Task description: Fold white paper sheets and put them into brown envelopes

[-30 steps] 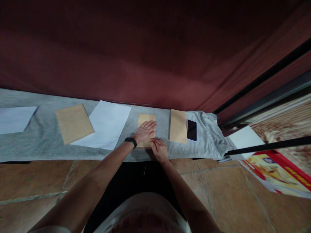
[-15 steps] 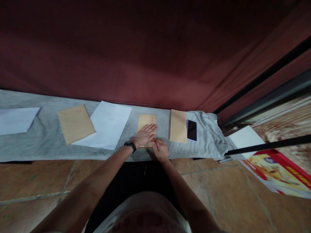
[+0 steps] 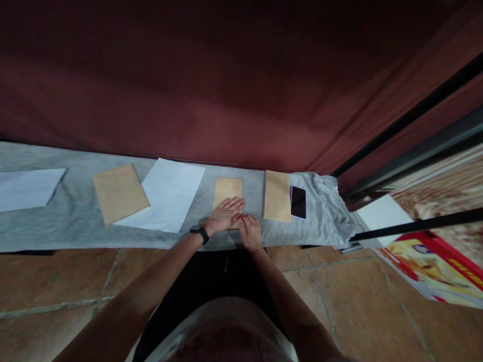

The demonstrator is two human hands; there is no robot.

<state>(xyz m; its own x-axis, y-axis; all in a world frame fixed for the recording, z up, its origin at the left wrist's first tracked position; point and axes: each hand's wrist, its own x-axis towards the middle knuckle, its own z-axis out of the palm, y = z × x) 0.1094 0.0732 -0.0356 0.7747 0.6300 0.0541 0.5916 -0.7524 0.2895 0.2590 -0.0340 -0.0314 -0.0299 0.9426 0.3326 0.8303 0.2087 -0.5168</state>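
A small brown paper envelope (image 3: 228, 187) with faint red print lies in front of me on the grey cloth. My left hand (image 3: 222, 215), with a dark watch at the wrist, rests flat across its lower half, fingers stretched out to the right. At the envelope's lower right edge my right hand (image 3: 250, 232) has its fingers bent and pressed together on the paper. The two hands touch or nearly touch at the fingertips. Much of the envelope's near end is hidden under them.
Right of the envelope lie a stack of brown envelopes (image 3: 277, 196) and a phone (image 3: 298, 202). To the left, a larger brown envelope (image 3: 121, 193) overlaps a white sheet (image 3: 169, 193); more white paper (image 3: 30, 188) lies farther left. A colourful box (image 3: 433, 269) stands at the right.
My left hand has slid slightly down the envelope toward me, uncovering more of its upper part. The right hand stays at the lower right edge, almost unmoved.
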